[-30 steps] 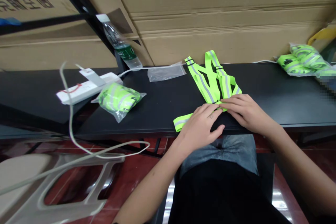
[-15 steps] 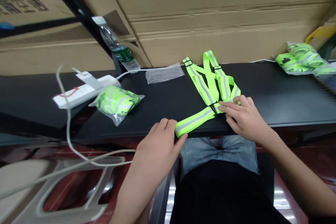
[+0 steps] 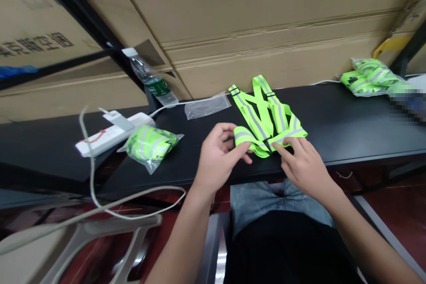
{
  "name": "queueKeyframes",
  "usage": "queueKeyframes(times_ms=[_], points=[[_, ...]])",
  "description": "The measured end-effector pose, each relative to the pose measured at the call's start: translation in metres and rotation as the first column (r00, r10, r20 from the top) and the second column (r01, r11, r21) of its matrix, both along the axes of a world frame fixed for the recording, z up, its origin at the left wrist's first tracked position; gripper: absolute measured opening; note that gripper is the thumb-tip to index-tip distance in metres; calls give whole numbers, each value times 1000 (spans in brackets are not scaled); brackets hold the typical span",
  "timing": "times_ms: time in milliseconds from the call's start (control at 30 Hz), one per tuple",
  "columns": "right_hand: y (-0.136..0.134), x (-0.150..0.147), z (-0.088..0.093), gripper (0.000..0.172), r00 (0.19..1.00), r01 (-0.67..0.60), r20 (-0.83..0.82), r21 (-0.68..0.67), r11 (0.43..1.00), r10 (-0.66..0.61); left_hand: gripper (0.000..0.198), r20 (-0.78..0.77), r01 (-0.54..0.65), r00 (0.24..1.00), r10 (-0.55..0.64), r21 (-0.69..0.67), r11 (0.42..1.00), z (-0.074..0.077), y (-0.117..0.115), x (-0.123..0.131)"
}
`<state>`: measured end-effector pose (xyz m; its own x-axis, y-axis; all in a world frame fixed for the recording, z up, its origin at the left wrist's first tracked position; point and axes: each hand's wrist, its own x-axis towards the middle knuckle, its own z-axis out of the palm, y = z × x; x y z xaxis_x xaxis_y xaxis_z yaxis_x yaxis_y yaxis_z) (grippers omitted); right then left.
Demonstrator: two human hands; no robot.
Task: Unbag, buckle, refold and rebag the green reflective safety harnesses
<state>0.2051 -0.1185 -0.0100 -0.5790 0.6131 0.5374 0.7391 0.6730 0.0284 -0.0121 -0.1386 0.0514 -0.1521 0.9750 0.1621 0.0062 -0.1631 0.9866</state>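
A neon yellow-green reflective vest (image 3: 279, 113) made of straps with grey stripes lies on the black table in front of me. Two shoulder straps with black sliders point toward the cardboard, and a black buckle (image 3: 268, 144) joins them to the waist strap. My left hand (image 3: 221, 153) grips the left end of the waist strap between thumb and fingers, folding it over toward the buckle. On the near side, my right hand (image 3: 304, 162) rests its fingertips on the waist strap just right of the buckle, pressing it against the table.
A bagged vest (image 3: 151, 142) lies at left beside a white power strip (image 3: 115, 133) with a looping cable. Behind are an empty plastic bag (image 3: 208, 105) and a water bottle (image 3: 153, 80) leaning on the frame. More bagged vests (image 3: 369, 77) sit far right. Cardboard boxes (image 3: 266, 17) form the back.
My left hand has moved up and inward from the table edge, bending the waist strap's stretched end back toward the buckle. My right hand stays on the strap. The view has shifted slightly.
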Motion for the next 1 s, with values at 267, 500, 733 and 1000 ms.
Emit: queueKeyframes(times_ms=[267, 500, 733, 1000], points=[[-13, -7, -2, 39, 997, 70, -18, -15, 997, -70, 38, -109, -94, 991, 82, -113, 989, -8, 56, 72], [-15, -8, -7, 30, 996, 77, -34, -42, 996, -79, 27, -523, 3, 852, 0, 4, 1000, -16, 65, 85], [-16, -4, -15, 22, 994, 75, -78, -40, 996, -78, 21, -669, 339, 723, -169, 131, 932, -34, 49, 67], [-21, 6, -8, 19, 975, -90, -215, -180, 980, 50, 18, -754, 387, 639, -152, 144, 911, -42, 48, 52]])
